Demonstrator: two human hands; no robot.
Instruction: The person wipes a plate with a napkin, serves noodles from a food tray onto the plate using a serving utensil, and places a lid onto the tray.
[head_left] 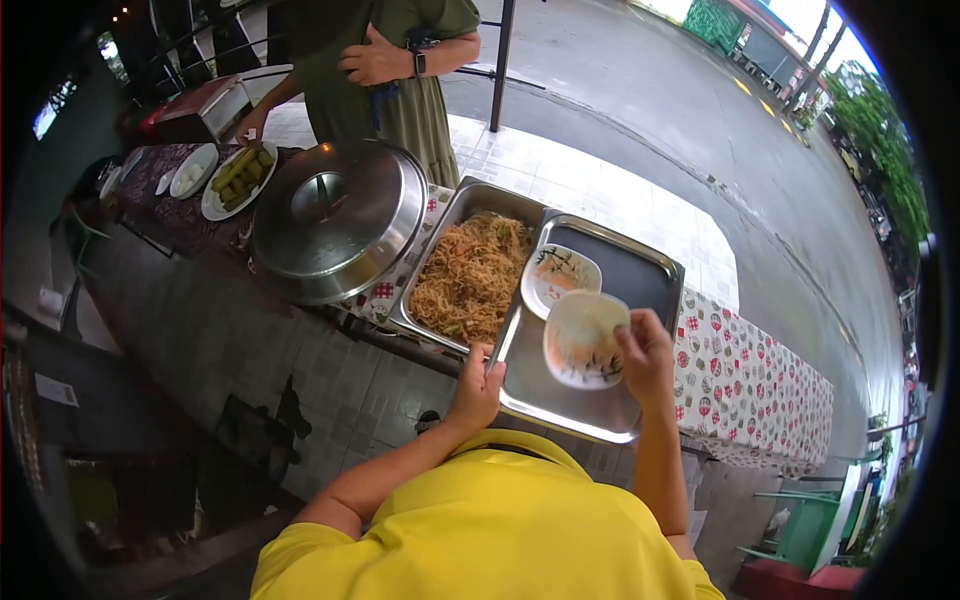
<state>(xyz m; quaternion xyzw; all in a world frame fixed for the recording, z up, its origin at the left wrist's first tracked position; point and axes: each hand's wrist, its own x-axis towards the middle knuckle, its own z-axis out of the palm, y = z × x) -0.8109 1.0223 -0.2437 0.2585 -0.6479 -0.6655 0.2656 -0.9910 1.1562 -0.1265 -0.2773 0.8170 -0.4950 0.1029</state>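
Right hand [648,355] closed, thumb and fingers pinching the edge of a white, rounded-square dish with orange-and-dark leaf print [583,330], held over a rectangular stainless-steel tray [600,408]; a matching dish [553,270] just beyond. Left hand [474,392] at that tray's near-left rim; how closed, I cannot tell. Adjoining: brown noodles [475,275] in a second steel tray [505,198]. Farther left, a round domed metal lid [345,235].

Domed metal lid [375,235], white plate [211,211] of greenish rolls [240,180], person in olive dress [400,125], patterned tablecloth [745,385], grey road [640,100]
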